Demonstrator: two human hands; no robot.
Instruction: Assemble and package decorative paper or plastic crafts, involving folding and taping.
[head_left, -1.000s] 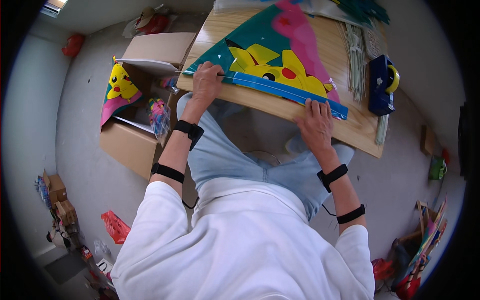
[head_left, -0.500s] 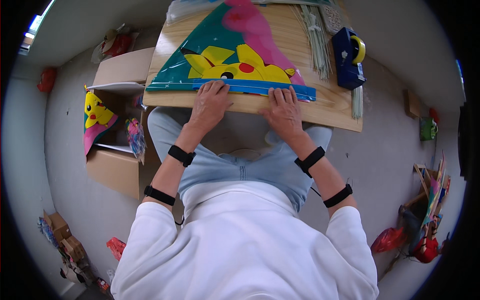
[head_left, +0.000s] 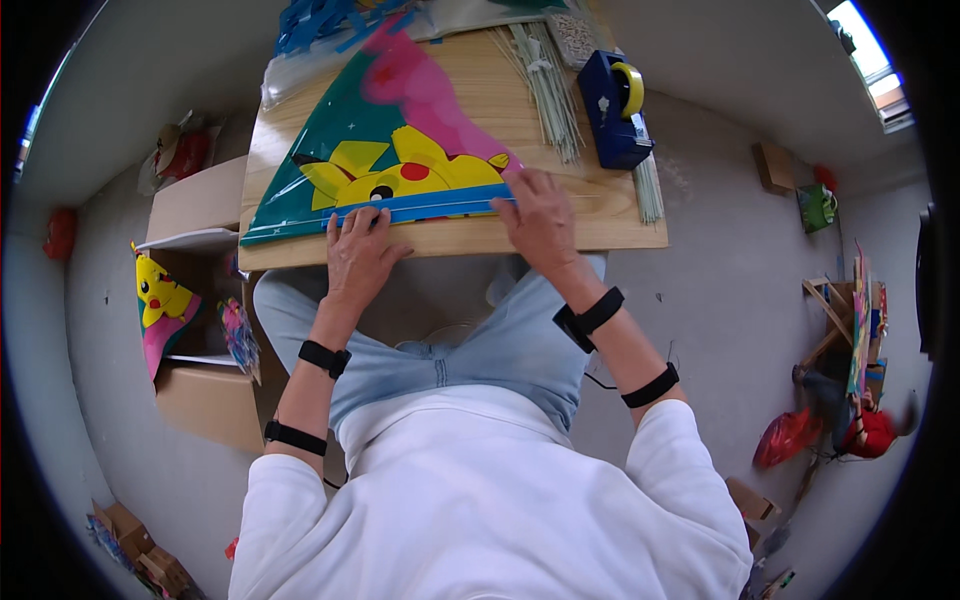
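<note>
Nearest, the left hand (head_left: 358, 255) is laid with fingers parted on the left end of a blue strip (head_left: 435, 205); no grip is seen there. The strip's right end is covered by the right hand (head_left: 543, 222), fingers bent and thumb near; whether it is pinched there cannot be told. Half a second ago both hands were set closer together along the strip; now they are spread toward its ends. By judgement, the strip is being smoothed or steadied along its length, both ends now controlled. The strip is seen lying along the near edge of a triangular printed sheet (head_left: 325, 135), which is spread flat on the bench (head_left: 600, 230); a thin pale line is shown along it. Beyond the right hand, a tape dispenser (head_left: 608, 110) and a bundle of thin rods (head_left: 548, 90) are kept apart from the sheet. At the far edge, loose blue strips (head_left: 320, 25) are heaped. Off to the left, an open carton (head_left: 210, 405) is placed on the floor.
</note>
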